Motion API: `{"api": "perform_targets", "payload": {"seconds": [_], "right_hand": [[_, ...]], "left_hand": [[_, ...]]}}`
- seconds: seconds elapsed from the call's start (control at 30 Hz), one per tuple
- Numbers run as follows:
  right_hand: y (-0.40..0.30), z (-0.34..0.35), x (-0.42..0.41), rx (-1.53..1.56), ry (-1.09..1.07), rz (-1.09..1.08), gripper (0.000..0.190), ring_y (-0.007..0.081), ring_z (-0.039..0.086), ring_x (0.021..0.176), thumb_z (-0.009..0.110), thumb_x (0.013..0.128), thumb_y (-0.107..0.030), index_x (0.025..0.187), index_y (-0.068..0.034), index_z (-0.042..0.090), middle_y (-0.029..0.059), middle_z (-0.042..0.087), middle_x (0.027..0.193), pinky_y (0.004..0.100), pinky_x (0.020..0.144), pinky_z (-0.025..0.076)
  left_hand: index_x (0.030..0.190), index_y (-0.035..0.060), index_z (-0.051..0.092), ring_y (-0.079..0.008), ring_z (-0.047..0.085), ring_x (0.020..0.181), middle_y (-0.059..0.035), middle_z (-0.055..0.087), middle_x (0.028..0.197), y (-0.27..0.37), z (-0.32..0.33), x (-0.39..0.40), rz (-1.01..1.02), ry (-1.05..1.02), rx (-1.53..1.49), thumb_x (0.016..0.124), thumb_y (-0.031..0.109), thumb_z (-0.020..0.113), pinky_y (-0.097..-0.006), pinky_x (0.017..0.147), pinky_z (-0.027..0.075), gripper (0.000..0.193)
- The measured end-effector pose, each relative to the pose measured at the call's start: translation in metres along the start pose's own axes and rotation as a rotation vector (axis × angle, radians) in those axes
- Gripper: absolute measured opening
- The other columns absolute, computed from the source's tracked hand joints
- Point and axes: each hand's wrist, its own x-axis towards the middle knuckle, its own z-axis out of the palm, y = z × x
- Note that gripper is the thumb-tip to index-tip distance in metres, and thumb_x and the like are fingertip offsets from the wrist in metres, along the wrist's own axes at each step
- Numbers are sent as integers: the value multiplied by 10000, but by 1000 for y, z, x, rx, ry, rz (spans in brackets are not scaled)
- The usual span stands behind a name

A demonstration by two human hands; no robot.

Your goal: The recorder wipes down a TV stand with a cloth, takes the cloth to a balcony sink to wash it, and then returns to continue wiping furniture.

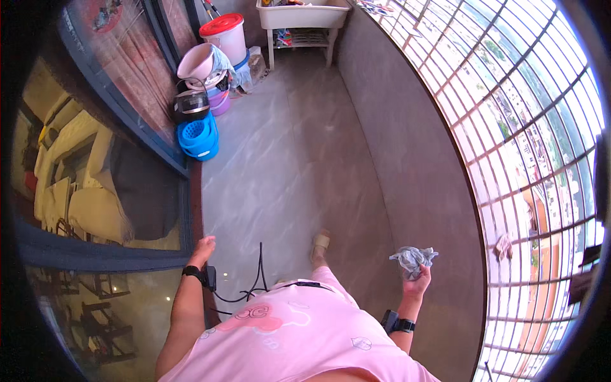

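Observation:
My right hand (418, 281) grips a crumpled grey-blue cloth (411, 260), out to my right in front of the low balcony wall. Loose folds of the cloth stick out above my fingers. On the other side, my left hand (205, 249) hangs near the frame of the glass sliding door (184, 210). Its fingers are curled in, and nothing shows in them. Each wrist wears a black strap with a small box, and a black cable (260, 267) loops beside my waist. One foot in a beige slipper (321, 240) steps forward on the grey tiled floor (267, 181).
Along the left side stand a blue mop bucket (198, 138), a black rice cooker (192, 104), a purple bucket (220, 102) and a white bucket with a red lid (222, 26). A white sink (303, 16) stands at the far end. Window bars (520, 129) line the right, with a pinkish cloth (503, 247) there.

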Motion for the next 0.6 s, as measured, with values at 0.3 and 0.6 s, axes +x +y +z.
{"api": "perform_targets", "payload": {"seconds": [0.3,0.6], "right_hand": [[32,214,238,-209,-205,59,510,325,575,1080,459,770,-60,1279,-40,431,151,571,1189,459,943,480],[105,377,429,-244,-314,156,491,292,564,1094,489,791,-100,1276,-39,439,131,563,1202,431,937,465]], "left_hand": [[1152,80,600,-131,593,796,-17,637,881,-34,63,41,-388,-26,-238,859,244,577,-313,687,495,337],[823,95,662,-289,617,670,-110,658,819,-12,25,153,211,-204,-277,787,264,561,-424,563,464,200]]}}
